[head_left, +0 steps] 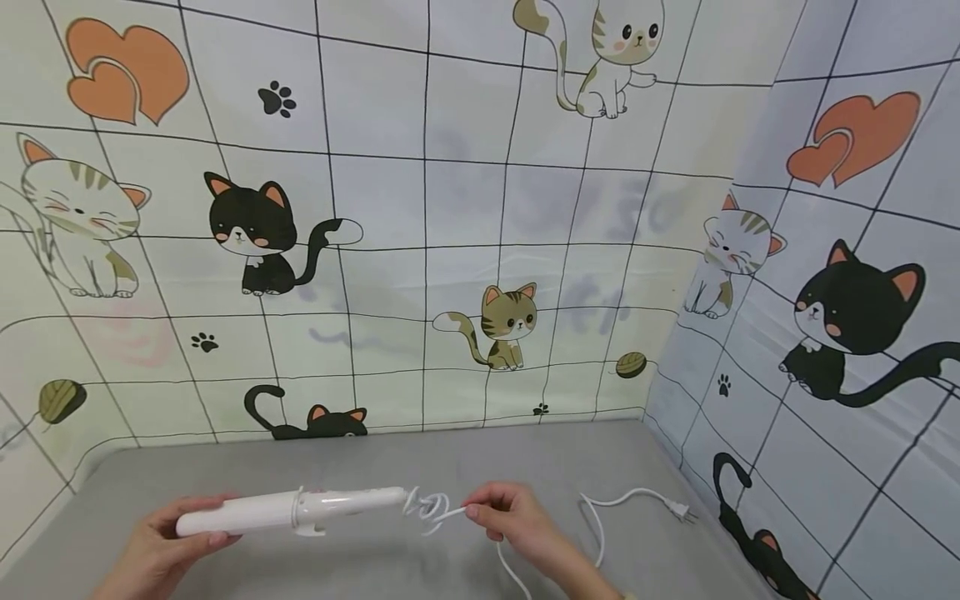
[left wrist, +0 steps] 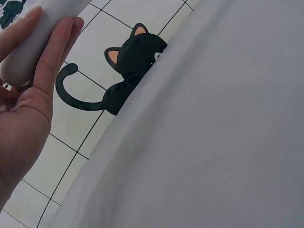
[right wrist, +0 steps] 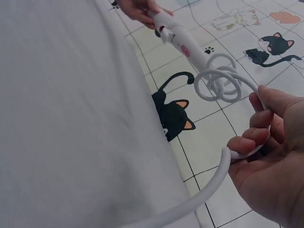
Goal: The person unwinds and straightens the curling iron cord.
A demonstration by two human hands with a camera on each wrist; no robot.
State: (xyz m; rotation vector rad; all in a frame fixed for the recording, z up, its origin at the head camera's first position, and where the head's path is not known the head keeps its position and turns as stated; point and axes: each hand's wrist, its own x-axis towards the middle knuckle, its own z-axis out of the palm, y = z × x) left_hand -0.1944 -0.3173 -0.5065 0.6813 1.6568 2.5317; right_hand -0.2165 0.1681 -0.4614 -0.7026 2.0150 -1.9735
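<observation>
A white wand-shaped appliance, which looks like a curling iron (head_left: 348,502), is held level above the grey surface. My left hand (head_left: 161,542) grips its thick left end between thumb and fingers; the left wrist view shows the rounded end (left wrist: 23,61) close to the palm. A small tab sticks out near the collar at its middle. From the narrower right end comes a white cord (right wrist: 221,85), bunched there in several loose loops. My right hand (head_left: 517,525) pinches this cord just beyond the loops. In the right wrist view the cord also runs through the curled fingers.
The cord's far part lies on the grey cloth-covered table (head_left: 450,450) at the right, ending in a two-prong plug (head_left: 681,510). Cat-printed sheets (head_left: 390,200) stand as walls behind and to the right of the table.
</observation>
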